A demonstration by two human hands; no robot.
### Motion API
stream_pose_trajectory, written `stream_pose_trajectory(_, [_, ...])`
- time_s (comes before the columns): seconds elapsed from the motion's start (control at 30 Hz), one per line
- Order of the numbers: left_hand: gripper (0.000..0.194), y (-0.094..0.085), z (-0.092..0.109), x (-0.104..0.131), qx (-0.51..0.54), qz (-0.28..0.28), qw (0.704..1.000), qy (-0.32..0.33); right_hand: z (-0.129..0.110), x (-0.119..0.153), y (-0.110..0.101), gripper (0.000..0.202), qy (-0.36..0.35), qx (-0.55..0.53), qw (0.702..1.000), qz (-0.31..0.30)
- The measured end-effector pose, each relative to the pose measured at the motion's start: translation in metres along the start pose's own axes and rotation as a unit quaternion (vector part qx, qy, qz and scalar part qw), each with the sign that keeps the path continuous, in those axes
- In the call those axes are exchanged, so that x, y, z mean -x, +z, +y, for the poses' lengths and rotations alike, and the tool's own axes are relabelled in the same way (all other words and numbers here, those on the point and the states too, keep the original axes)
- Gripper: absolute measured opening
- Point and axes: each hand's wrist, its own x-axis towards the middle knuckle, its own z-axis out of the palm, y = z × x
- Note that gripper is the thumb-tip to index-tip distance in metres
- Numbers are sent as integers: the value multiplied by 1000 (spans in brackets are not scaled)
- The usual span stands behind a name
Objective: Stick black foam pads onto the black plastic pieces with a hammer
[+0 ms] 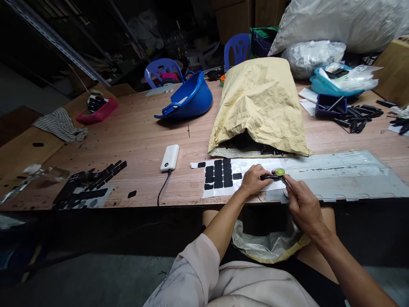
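Observation:
My left hand [253, 181] pinches a black elongated piece [270, 177], like a small handle, just over the white sheet near the table's front edge. My right hand [303, 202] is closed round the metal shaft of a small hammer [280, 172] with a round yellow-green face. The hammer's head is right by the far end of the black piece; whether they touch I cannot tell. Left of my hands, rows of black rounded stickers [218, 173] lie on the white backing sheet [241, 194]. A grey board [345, 175] extends to the right.
A yellow sack [262, 98] with dark parts in its mouth lies beyond my hands. A blue basin [191, 98], white power bank [170, 157] and cable stand left. Black handles [361, 115] are heaped at right beside a purple box [330, 106]. An open sack [268, 249] sits at my lap.

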Motion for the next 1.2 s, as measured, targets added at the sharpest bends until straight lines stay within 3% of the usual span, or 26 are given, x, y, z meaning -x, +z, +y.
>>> stream_pose_trajectory(0.2, [16, 0, 1, 0, -5, -3, 1000, 9, -3, 3, 4, 50, 0, 58, 998, -40])
stream_pose_trajectory(0.4, [19, 1, 0, -1, -9, -1, 1000, 19, -1, 2, -1, 48, 3, 42, 999, 20])
stream_pose_trajectory(0.6, [17, 2, 1, 0, -3, 7, 1000, 15, 4, 7, -3, 46, 6, 55, 998, 14])
stream_pose_trajectory(0.73, [15, 1, 3, 0, 3, 7, 1000, 6, 22, -20, -24, 47, 4, 91, 992, 90])
stream_pose_trajectory(0.8, [15, -1, 6, 1, 0, 10, 1000, 1, 40, -41, -37, 46, 43, 139, 983, 113])
stream_pose_trajectory(0.9, [16, -3, 12, 2, -13, 13, 1000, -2, 70, -72, -49, 39, 157, 215, 960, 84])
stream_pose_trajectory(0.97, [16, -4, 14, 4, -21, 14, 1000, -3, 86, -85, -50, 36, 194, 238, 950, 59])
stream_pose_trajectory(1.07, [14, -4, 15, 4, -25, 11, 1000, -3, 96, -92, -44, 38, 210, 269, 938, 55])
stream_pose_trajectory(1.2, [13, -4, 11, 1, -20, 4, 1000, -6, 91, -91, -35, 44, 210, 309, 926, 47])
